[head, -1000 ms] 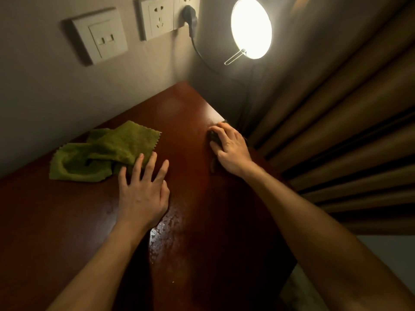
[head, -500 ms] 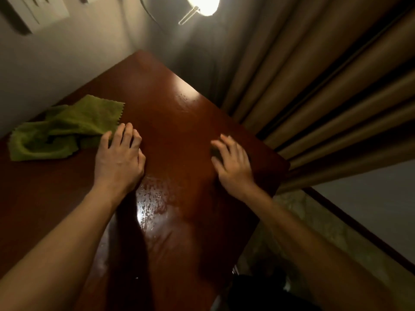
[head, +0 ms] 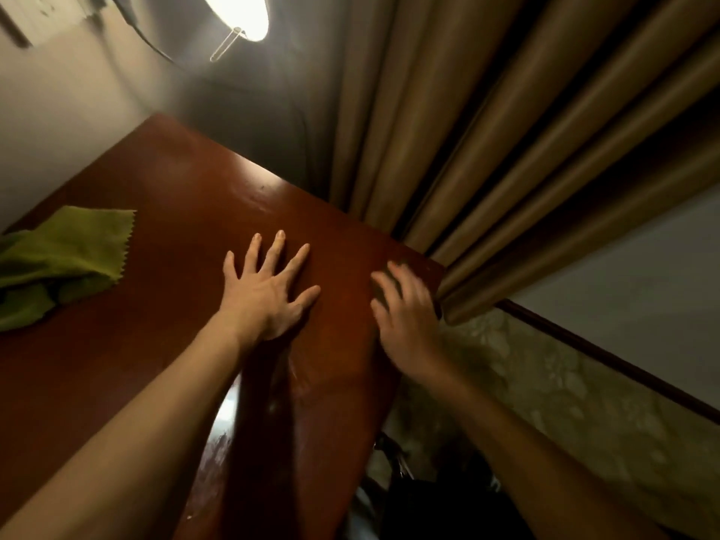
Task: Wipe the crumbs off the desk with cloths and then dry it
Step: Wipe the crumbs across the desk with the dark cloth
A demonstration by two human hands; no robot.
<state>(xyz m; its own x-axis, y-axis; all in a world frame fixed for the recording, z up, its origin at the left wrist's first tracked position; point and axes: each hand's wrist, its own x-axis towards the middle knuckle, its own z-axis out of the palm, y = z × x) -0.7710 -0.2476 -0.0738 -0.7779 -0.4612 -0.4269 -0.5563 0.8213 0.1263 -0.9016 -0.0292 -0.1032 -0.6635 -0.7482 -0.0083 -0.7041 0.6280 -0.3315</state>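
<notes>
Head view is showing a crumpled green cloth (head: 66,259) with a zigzag edge, lying at the far left of the glossy reddish surface (head: 187,212). The left hand (head: 269,298), grip apart and fingers splayed flat, is now resting well apart from the green cloth, having left its edge. The right hand (head: 405,317), fingers loosely spread, is pressing a dark cloth (head: 383,276), now nearer the curtain-side corner.

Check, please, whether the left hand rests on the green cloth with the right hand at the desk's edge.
No: the head view shows the left hand flat on bare desk, apart from the green cloth; the right hand is at the edge.
</notes>
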